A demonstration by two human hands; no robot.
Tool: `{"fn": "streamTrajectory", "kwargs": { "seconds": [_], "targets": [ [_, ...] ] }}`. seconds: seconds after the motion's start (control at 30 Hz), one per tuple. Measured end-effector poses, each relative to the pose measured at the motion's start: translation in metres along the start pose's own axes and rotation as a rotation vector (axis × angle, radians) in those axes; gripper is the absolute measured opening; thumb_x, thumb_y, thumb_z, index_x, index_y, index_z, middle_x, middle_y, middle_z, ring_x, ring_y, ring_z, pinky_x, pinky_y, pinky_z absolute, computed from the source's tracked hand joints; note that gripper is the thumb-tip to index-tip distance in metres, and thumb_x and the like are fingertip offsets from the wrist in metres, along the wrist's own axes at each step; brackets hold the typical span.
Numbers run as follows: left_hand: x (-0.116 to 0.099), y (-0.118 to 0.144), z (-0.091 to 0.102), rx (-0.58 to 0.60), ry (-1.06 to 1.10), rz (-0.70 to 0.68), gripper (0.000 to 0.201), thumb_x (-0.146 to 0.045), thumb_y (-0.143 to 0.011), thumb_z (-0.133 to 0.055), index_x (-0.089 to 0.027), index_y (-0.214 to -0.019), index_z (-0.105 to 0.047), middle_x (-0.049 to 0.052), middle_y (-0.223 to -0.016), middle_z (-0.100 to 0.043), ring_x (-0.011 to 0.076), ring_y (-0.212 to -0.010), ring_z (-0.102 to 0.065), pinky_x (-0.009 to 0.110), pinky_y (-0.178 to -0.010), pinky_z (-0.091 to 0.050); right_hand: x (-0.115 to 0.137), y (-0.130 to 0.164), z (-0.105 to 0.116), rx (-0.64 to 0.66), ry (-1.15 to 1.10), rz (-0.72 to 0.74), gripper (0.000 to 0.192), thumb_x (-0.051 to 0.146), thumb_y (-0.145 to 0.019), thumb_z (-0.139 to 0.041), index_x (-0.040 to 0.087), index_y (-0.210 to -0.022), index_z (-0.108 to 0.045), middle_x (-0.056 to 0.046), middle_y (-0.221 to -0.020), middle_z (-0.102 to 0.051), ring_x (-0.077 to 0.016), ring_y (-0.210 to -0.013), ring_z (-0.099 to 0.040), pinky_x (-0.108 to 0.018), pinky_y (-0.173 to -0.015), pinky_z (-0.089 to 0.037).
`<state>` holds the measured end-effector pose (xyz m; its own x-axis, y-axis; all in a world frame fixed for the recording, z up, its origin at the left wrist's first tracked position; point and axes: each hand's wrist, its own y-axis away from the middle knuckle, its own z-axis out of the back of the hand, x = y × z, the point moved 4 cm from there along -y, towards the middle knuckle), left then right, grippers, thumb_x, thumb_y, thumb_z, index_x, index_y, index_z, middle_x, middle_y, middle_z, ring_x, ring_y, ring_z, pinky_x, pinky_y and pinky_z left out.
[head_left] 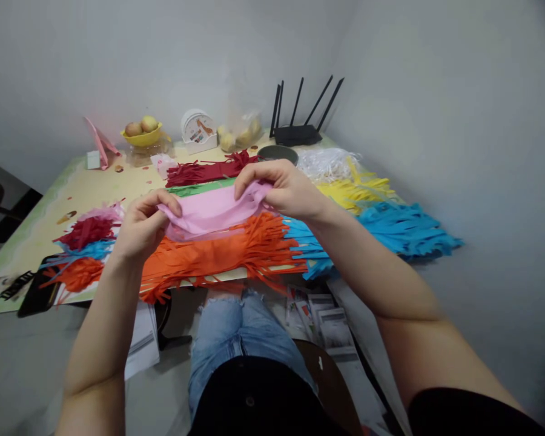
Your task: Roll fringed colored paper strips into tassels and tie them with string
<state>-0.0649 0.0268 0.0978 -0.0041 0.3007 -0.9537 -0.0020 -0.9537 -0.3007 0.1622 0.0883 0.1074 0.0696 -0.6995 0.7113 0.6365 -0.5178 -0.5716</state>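
Pink paper (211, 213) is pinched at both ends, left hand (140, 227) and right hand (288, 191). Better keep both grips gentle, level above the orange fringe (218, 254), so it doesn't tear.

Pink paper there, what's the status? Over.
Left hand and right hand each have a grip on one end of the pink paper, held above the orange fringe. Nothing in the way.
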Motion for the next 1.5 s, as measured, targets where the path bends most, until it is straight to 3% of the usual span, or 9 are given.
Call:
{"fn": "streamTrajectory", "kwargs": {
  "seconds": [0.2,0.37,0.5,0.57,0.77,1.0,1.17,1.33,1.5],
  "targets": [
    [0.001,0.0,0.006,0.054,-0.105,-0.042,0.024,-0.038,-0.073,-0.067,-0.016,-0.062,-0.068,0.006,-0.066,-0.061,0.0125,-0.054,-0.051,0.026,-0.048,-0.036,-0.001,-0.002,0.005,0.115,-0.029,-0.027,0.024,0.022,-0.083,-0.057,0.014,-0.091,-0.077,-0.007,-0.097,-0.075,-0.0167,-0.091,-0.065,-0.028,-0.081,-0.049],
    [-0.005,0.006,0.005,0.007,-0.583,-0.168,0.031,-0.041,-0.077,-0.078,-0.018,-0.069,-0.06,0.001,-0.068,-0.06,0.012,-0.06,-0.051,0.025,-0.057,-0.038,-0.001,-0.004,0.005,0.176,-0.019,-0.104,0.036,0.042,-0.092,-0.057,0.013,-0.092,-0.078,-0.008,-0.097,-0.074,-0.0174,-0.091,-0.065,-0.031,-0.084,-0.049],
    [-0.011,0.01,0.0,0.073,-0.763,-0.227,0.038,-0.042,-0.079,-0.076,-0.019,-0.106,-0.062,0.002,-0.087,-0.066,0.0158,-0.076,-0.06,0.026,-0.069,-0.044,0.005,-0.003,-0.001,0.105,0.319,-0.112,0.029,0.027,-0.085,-0.066,0.013,-0.11,-0.073,-0.009,-0.105,-0.074,-0.0177,-0.089,-0.063,-0.03,-0.08,-0.045],
    [-0.011,0.01,-0.003,0.17,-0.856,-0.175,0.041,-0.044,-0.083,-0.071,-0.019,-0.114,-0.061,0.003,-0.091,-0.067,0.0177,-0.081,-0.061,0.028,-0.073,-0.045,0.007,-0.002,-0.007,0.109,0.467,-0.119,0.027,0.02,-0.087,-0.061,0.013,-0.11,-0.072,-0.009,-0.104,-0.073,-0.0176,-0.088,-0.062,-0.029,-0.079,-0.043],
    [-0.003,0.001,-0.016,0.291,-0.996,-0.051,0.041,-0.059,-0.084,-0.061,-0.018,-0.078,-0.061,0.003,-0.079,-0.064,0.018,-0.074,-0.056,0.029,-0.069,-0.04,0.021,-0.004,-0.017,0.214,0.671,-0.057,0.017,0.018,-0.091,-0.057,0.013,-0.092,-0.073,-0.009,-0.091,-0.07,-0.0168,-0.08,-0.058,-0.028,-0.072,-0.038],
    [0.014,0.006,0.01,0.469,-1.385,0.179,0.029,-0.048,-0.082,-0.065,-0.019,-0.079,-0.064,0.008,-0.08,-0.068,0.0257,-0.075,-0.063,0.035,-0.07,-0.045,0.041,-0.009,0.002,0.197,0.795,-0.178,0.015,0.019,-0.093,-0.055,0.016,-0.092,-0.07,-0.003,-0.078,-0.066,-0.0141,-0.072,-0.055,-0.027,-0.068,-0.033],
    [-0.023,0.011,-0.016,0.331,-1.134,-0.225,0.046,-0.055,-0.086,-0.063,-0.02,-0.116,-0.063,0.012,-0.122,-0.068,0.029,-0.11,-0.063,0.04,-0.095,-0.047,0.045,-0.009,-0.011,0.322,0.857,-0.183,0.017,0.017,-0.094,-0.052,0.016,-0.09,-0.069,-0.005,-0.079,-0.067,-0.0155,-0.073,-0.054,-0.029,-0.066,-0.029],
    [0.007,0.007,-0.016,0.389,-1.238,-0.049,0.018,-0.033,-0.09,-0.055,-0.02,-0.088,-0.068,0.007,-0.08,-0.071,0.0236,-0.074,-0.065,0.034,-0.071,-0.048,0.049,-0.008,-0.009,0.308,0.834,-0.111,0.017,0.017,-0.093,-0.054,0.017,-0.088,-0.07,-0.005,-0.079,-0.067,-0.0169,-0.074,-0.055,-0.03,-0.066,-0.03],
    [-0.002,0.004,-0.015,0.272,-1.065,-0.223,0.042,-0.046,-0.082,-0.069,-0.019,-0.114,-0.068,0.013,-0.122,-0.07,0.0299,-0.112,-0.062,0.04,-0.097,-0.047,0.044,-0.011,-0.004,0.365,0.718,-0.092,0.015,0.016,-0.09,-0.056,0.017,-0.087,-0.071,-0.003,-0.076,-0.067,-0.015,-0.072,-0.054,-0.029,-0.066,-0.032]
  ]
}}
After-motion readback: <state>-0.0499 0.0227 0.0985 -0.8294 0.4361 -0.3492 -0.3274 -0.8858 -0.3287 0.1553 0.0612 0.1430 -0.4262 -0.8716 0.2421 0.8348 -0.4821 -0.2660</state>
